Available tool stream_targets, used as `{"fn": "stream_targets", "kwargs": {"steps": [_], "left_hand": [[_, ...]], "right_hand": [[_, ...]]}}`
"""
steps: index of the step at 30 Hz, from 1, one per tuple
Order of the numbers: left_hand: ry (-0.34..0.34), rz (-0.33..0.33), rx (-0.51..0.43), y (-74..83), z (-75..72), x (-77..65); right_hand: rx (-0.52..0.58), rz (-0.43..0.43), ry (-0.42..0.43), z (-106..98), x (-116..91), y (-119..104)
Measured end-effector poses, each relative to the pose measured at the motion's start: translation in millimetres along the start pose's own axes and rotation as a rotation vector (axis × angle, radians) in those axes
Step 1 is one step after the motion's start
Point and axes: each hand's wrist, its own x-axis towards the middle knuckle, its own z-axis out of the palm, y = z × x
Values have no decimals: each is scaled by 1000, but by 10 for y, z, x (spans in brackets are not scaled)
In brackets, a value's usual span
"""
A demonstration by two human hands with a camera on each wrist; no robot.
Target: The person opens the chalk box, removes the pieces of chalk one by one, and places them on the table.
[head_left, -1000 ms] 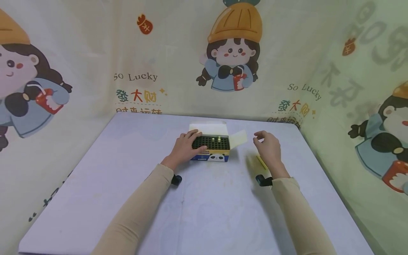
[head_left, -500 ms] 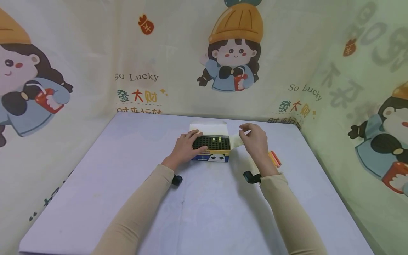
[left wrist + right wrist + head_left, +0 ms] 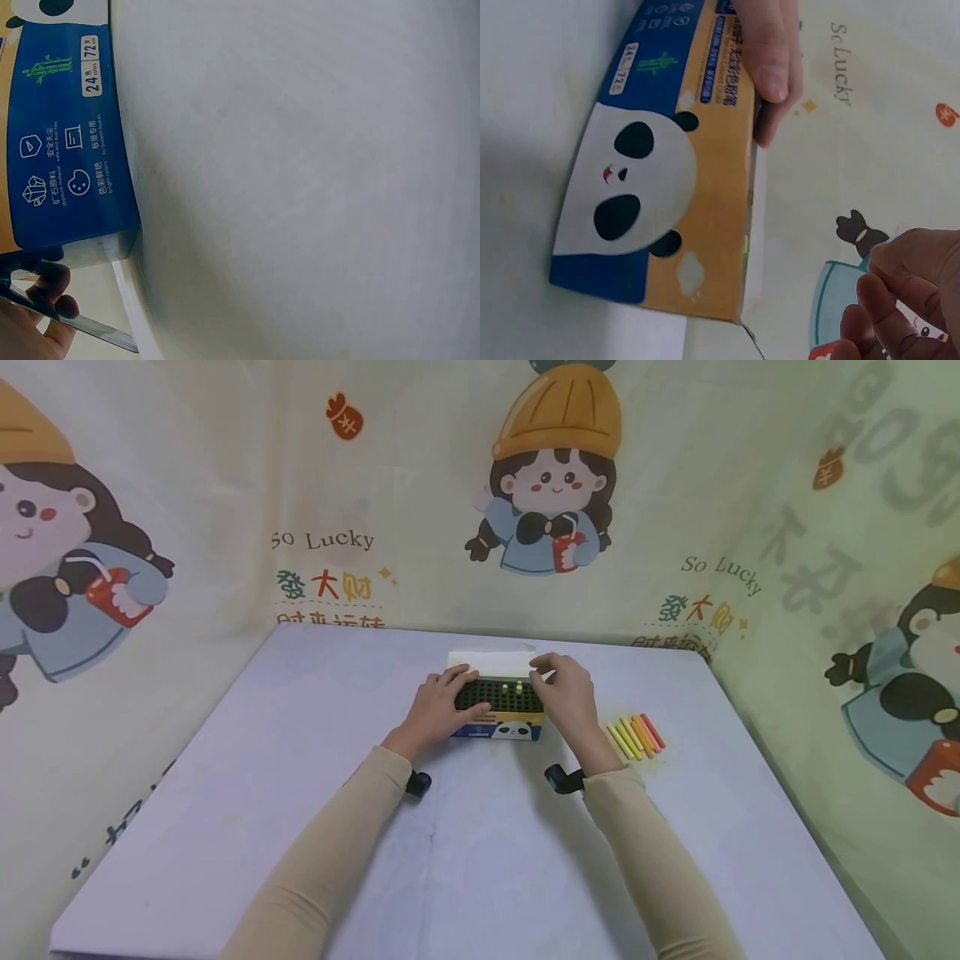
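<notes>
My left hand (image 3: 437,707) grips the left end of a chalk box (image 3: 497,727), thumb over its front edge and fingers on its top. The box has a panda face (image 3: 634,180) on a blue and yellow front. Inside sits a black holed rack (image 3: 491,697) with two pale yellow-green chalk sticks (image 3: 519,687) standing in it. Over the right end of the box hovers my right hand (image 3: 568,693), fingers loosely curled and thumb near the index finger, with nothing visible between them. In the right wrist view its fingertips (image 3: 874,289) stay apart from the box.
Several chalk sticks (image 3: 636,737), yellow, orange and red, lie in a row right of the box. The lid flap (image 3: 491,661) is folded back behind it. A white cloth covers the table (image 3: 480,860); printed curtains (image 3: 420,485) stand around it.
My right hand has moved left from above the chalk row to the right end of the box, uncovering the row. The left hand has stayed on the box.
</notes>
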Motion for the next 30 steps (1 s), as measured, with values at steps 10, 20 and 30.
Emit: {"fn": "stream_targets", "kwargs": {"steps": [10,20,30], "left_hand": [[6,13,-11,-17,24,-4],[17,10,-11,-17,20,7],[18,6,-7,-10,20,6]], "right_hand": [[-3,44,-92,245,-59,50],[-76,21,-123,389,-60,80],[-101,65,-130,467,3,101]]}}
